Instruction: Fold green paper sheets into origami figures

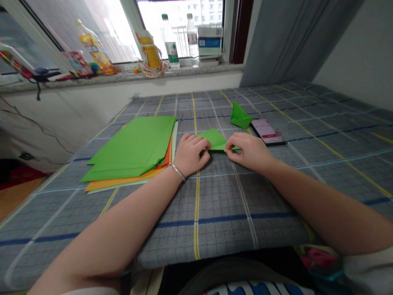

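A folded piece of green paper [215, 139] lies on the checked cloth in front of me, its top coming to a low point. My left hand [193, 153], with a silver bangle at the wrist, pinches its left end between thumb and fingers. At the right end, my right hand [247, 149] grips the paper's lower edge the same way. Both ends of the paper are partly hidden by my fingers. Just beyond my right hand stands a green paper boat [240, 116]. Beside it a phone [268, 132] lies with its screen lit.
A stack of coloured paper [135, 143], green on top with orange and pale sheets below, lies left of my hands. Bottles [170, 43], a yellow jar [150, 51] and boxes [210, 41] line the windowsill behind the table. A grey curtain [282, 41] hangs at the right.
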`<state>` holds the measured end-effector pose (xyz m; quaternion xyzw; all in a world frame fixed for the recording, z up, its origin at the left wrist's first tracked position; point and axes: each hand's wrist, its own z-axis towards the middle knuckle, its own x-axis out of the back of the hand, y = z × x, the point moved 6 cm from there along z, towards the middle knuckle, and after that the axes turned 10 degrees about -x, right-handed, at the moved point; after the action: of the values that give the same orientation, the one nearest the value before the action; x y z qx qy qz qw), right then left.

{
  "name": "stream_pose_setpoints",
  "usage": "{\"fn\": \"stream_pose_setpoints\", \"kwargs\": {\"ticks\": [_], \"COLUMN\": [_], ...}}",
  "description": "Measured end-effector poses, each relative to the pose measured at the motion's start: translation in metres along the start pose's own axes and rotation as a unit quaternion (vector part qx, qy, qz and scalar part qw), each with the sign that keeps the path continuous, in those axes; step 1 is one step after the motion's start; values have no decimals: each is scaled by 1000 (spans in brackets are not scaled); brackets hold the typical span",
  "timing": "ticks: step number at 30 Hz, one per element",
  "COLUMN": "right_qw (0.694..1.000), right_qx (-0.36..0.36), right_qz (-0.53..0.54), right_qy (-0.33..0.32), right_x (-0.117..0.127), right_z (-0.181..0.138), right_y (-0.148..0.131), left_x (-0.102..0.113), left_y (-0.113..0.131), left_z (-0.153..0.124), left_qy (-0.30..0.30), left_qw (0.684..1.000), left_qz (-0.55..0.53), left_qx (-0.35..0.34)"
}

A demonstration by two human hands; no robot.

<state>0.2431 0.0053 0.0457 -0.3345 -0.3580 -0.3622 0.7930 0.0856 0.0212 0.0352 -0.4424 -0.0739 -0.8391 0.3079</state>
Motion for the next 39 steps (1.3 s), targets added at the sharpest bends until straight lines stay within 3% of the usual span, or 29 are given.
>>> {"fn": "stream_pose_setpoints", "kwargs": {"ticks": [6,18,39], "right_qw": [999,999,997], "right_qx": [15,1,-48], "right_qz": [-29,18,42], "right_qy": [3,31,42], "right_x": [-4,16,31], "right_z": [-1,2,6], "right_y": [-11,10,33], "left_x": [0,-2,-3], "left_y": [13,-7,-32], "left_z": [4,1,-7], "left_qy": [6,-26,-42], "left_qw": [999,999,996], "left_qz": [13,3,12], "left_qx": [-46,31,79]}}
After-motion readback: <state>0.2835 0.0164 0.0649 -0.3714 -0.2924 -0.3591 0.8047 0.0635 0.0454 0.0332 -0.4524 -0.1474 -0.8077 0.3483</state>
